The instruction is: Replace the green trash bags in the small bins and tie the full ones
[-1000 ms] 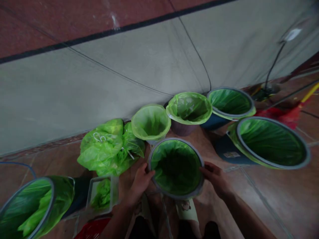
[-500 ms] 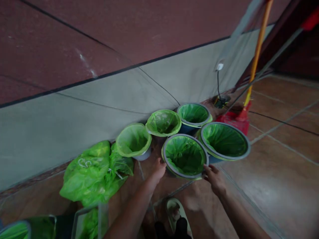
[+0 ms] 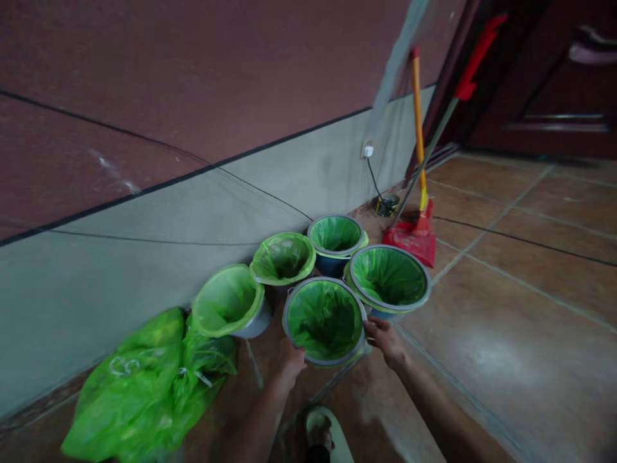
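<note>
A grey-rimmed bin point(image 3: 324, 319) lined with a green bag stands on the tiled floor in front of me. My left hand point(image 3: 291, 362) grips its rim on the near left. My right hand point(image 3: 385, 339) grips the rim on the right, fingers curled over the edge. Several other green-lined bins cluster around it: one to the right point(image 3: 389, 278), one behind point(image 3: 336, 238), one without a grey rim point(image 3: 283, 258) and one tilted towards the left point(image 3: 228, 301).
Full tied green bags point(image 3: 144, 389) lie against the wall at the left. A red dustpan point(image 3: 411, 236) and a yellow-handled broom point(image 3: 417, 122) lean near the corner. A cable point(image 3: 373, 180) runs from a wall socket. My foot point(image 3: 322, 437) is below.
The view has swung right and pulled back; the bins at the lower left have left the picture. Both hands stay on the same bin's rim.
</note>
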The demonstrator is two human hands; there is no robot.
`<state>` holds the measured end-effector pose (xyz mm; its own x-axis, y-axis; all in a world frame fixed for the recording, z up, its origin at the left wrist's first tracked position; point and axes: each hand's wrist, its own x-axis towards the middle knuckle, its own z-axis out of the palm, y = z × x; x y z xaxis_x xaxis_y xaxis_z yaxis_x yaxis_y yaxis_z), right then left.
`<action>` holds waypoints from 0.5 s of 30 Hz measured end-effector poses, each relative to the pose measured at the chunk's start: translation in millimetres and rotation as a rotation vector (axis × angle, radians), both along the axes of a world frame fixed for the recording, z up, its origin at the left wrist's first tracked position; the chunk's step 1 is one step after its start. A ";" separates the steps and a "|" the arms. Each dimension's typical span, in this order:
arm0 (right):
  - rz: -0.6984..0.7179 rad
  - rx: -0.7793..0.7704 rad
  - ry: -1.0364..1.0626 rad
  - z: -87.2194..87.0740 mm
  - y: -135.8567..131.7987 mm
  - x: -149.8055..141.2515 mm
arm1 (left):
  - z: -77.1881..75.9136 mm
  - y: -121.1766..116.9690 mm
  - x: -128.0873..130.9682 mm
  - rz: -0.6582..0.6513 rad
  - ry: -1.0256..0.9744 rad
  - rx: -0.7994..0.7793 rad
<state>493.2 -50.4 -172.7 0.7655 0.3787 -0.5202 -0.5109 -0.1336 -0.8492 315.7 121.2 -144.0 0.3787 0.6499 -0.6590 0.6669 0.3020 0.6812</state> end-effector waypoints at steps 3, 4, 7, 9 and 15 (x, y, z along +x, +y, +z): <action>-0.146 -0.026 0.094 -5.5 -9.1 20.8 | -1.6 -2.7 5.8 0.066 0.038 -0.008; -0.209 -0.015 0.134 -8.4 -10.3 28.7 | -2.1 -3.0 7.0 0.080 0.054 -0.003; -0.365 0.035 0.225 -17.4 -6.7 53.5 | -3.3 -3.7 9.0 0.117 0.055 -0.005; -0.418 0.052 0.233 -22.2 -1.0 68.4 | -4.4 -4.0 8.6 0.126 0.027 -0.024; -0.504 0.056 0.217 -31.3 5.3 88.9 | -11.7 -3.0 6.0 0.099 -0.057 -0.053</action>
<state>582.2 -45.1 -204.0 0.7367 0.0246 -0.6758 -0.6641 0.2148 -0.7161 321.8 118.1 -155.7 0.3517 0.6509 -0.6728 0.5928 0.4014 0.6982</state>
